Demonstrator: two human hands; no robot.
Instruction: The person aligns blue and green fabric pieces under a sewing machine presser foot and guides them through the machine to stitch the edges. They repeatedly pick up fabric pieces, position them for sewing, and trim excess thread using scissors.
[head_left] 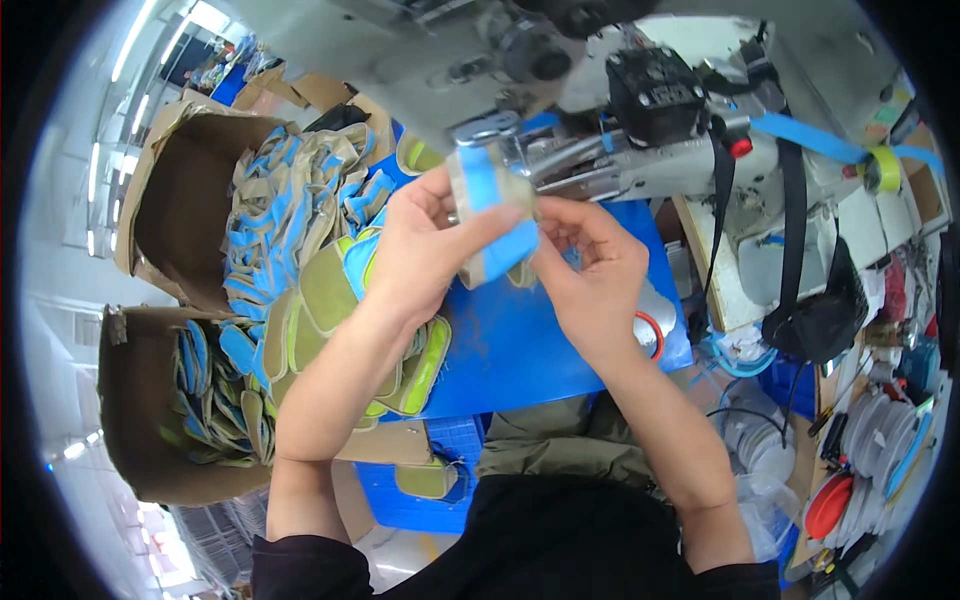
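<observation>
Close in front of the sewing machine (400, 65) I hold up a small beige fabric piece with a bright blue strip (512, 252). My left hand (415, 245) pinches it from the left, its thumb lying across the front. At its right edge, the thumb and fingers of my right hand (592, 265) close on the same piece. The piece is slightly blurred, and my fingers cover part of it. Beside my left forearm lies a pile of olive-green pieces with lime edging (327, 290).
Two cardboard boxes (150, 255) on the left hold many blue-and-beige and green pieces. A blue work surface (500, 365) spreads beneath my hands, with a red-orange ring handle (650, 335) at its right. Blue tape (815, 135) runs through a yellow roll (884, 169). Black straps (790, 220) hang nearby.
</observation>
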